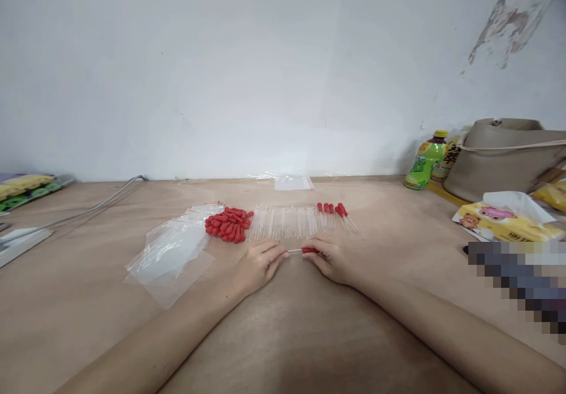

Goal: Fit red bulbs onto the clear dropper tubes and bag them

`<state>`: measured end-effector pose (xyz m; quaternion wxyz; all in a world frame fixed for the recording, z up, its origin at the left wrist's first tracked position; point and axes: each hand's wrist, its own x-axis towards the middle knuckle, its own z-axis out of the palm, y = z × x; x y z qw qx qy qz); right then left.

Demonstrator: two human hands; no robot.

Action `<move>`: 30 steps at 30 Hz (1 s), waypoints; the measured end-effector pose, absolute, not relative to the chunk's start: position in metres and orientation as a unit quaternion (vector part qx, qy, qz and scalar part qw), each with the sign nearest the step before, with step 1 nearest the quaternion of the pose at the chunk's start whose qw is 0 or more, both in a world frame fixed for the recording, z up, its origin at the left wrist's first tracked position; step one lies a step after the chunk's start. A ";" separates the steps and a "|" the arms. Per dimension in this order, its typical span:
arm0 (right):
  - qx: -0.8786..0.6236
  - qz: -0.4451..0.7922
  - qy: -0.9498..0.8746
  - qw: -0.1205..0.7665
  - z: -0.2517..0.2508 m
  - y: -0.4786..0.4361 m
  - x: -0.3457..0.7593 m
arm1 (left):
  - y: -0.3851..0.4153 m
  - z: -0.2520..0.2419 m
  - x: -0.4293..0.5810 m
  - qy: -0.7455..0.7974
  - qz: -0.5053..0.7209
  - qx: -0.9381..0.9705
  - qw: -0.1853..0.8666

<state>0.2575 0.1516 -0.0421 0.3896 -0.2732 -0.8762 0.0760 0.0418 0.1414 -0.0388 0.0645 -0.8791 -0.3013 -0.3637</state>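
Note:
Both my hands meet at the middle of the wooden table (283, 335). My left hand (259, 267) pinches the clear glass tube of a dropper (298, 251), and my right hand (329, 258) pinches its red rubber bulb end. Just behind lies a row of several bare glass tubes (285, 222). To their right lie several finished droppers with red bulbs (333, 211). A pile of loose red rubber bulbs (227, 224) sits to the left of the tubes.
Clear plastic bags (172, 252) lie at the left, and more bags (292, 183) by the wall. A green bottle (425, 161), a beige bag (504, 155) and a tissue pack (504, 220) stand at the right. A grey cable (88, 208) runs at the left.

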 end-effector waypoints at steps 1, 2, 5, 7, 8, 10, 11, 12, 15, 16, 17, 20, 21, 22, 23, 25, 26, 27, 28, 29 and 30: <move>-0.270 0.071 -0.881 0.382 -0.042 0.152 0.258 | 0.141 -0.039 0.042 -0.301 -0.360 -0.880 0.066; -0.267 0.067 -0.885 0.375 -0.041 0.152 0.258 | 0.141 -0.039 0.042 -0.301 -0.358 -0.881 0.066; -0.263 0.062 -0.888 0.372 -0.041 0.151 0.256 | 0.141 -0.038 0.043 -0.301 -0.356 -0.882 0.066; -0.262 0.060 -0.885 0.379 -0.042 0.150 0.254 | 0.141 -0.037 0.044 -0.303 -0.358 -0.881 0.064; -0.262 0.060 -0.884 0.383 -0.042 0.150 0.253 | 0.141 -0.037 0.044 -0.304 -0.359 -0.880 0.064; -0.262 0.062 -0.883 0.385 -0.043 0.151 0.252 | 0.140 -0.036 0.044 -0.308 -0.361 -0.878 0.063; -0.262 0.064 -0.882 0.386 -0.043 0.152 0.253 | 0.140 -0.036 0.044 -0.310 -0.359 -0.878 0.061; -0.261 0.069 -0.883 0.385 -0.043 0.152 0.253 | 0.140 -0.036 0.045 -0.312 -0.357 -0.879 0.058; -0.259 0.104 -0.879 0.386 -0.039 0.154 0.256 | 0.140 -0.035 0.046 -0.318 -0.353 -0.879 0.041; -0.264 0.120 -0.873 0.393 -0.038 0.153 0.257 | 0.141 -0.035 0.047 -0.320 -0.355 -0.878 0.037; -0.274 0.135 -0.863 0.403 -0.036 0.152 0.256 | 0.141 -0.035 0.047 -0.322 -0.355 -0.877 0.035; -0.319 0.177 -0.813 0.453 -0.035 0.147 0.251 | 0.141 -0.035 0.049 -0.320 -0.348 -0.880 0.035; -0.333 0.194 -0.793 0.472 -0.036 0.145 0.247 | 0.140 -0.035 0.049 -0.317 -0.341 -0.884 0.032; -0.344 0.212 -0.772 0.491 -0.037 0.144 0.244 | 0.140 -0.034 0.049 -0.315 -0.335 -0.888 0.027; -0.349 0.229 -0.753 0.509 -0.038 0.144 0.241 | 0.140 -0.034 0.049 -0.313 -0.330 -0.890 0.022; -0.358 0.253 -0.720 0.538 -0.037 0.149 0.238 | 0.139 -0.033 0.048 -0.313 -0.323 -0.893 0.011; -0.365 0.258 -0.706 0.548 -0.035 0.153 0.240 | 0.139 -0.033 0.048 -0.314 -0.322 -0.893 0.007; -0.376 0.261 -0.696 0.554 -0.031 0.160 0.243 | 0.139 -0.032 0.048 -0.316 -0.323 -0.892 0.005; -0.398 0.260 -0.684 0.553 -0.026 0.168 0.250 | 0.138 -0.032 0.048 -0.318 -0.323 -0.891 0.002; -0.422 0.253 -0.671 0.555 -0.020 0.178 0.258 | 0.138 -0.032 0.048 -0.321 -0.321 -0.891 -0.001; -0.450 0.244 -0.667 0.541 -0.014 0.188 0.267 | 0.138 -0.033 0.048 -0.324 -0.318 -0.891 -0.005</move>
